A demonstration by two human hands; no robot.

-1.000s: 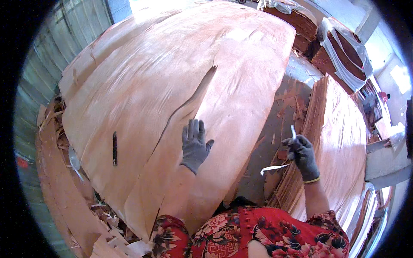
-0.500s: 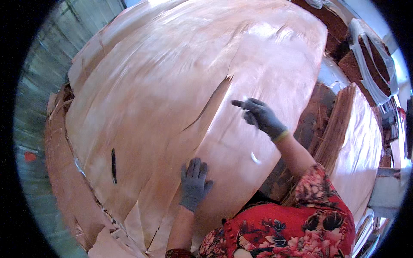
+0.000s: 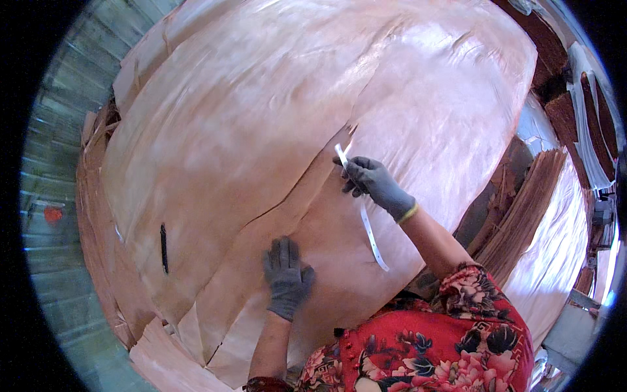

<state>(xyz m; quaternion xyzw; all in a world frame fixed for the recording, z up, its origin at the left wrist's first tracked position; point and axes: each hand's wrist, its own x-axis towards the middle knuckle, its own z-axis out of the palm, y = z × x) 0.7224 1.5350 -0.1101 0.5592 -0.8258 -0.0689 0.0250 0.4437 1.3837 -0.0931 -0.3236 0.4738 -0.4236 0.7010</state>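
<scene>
A broad pale-brown wood veneer sheet spreads out in front of me, with a long dark split running from its middle toward the lower left. My left hand, in a grey glove, lies flat on the veneer beside the split, fingers stretched out. My right hand, gloved as well, pinches a narrow white tape strip with dots along it. One end of the strip sticks up past the fingertips near the split's upper end; the other hangs down below the hand.
On the sheet's left part lies a slim black tool, its kind unclear. Torn veneer edges stick out along the left side. To the right stands another veneer stack. Brown stacks with white plastic wrapping are at the far right.
The white strip now shows clearly in my right hand, which has moved slightly left and down. The split looks narrower in its upper part. My left hand stays flat on the veneer.
</scene>
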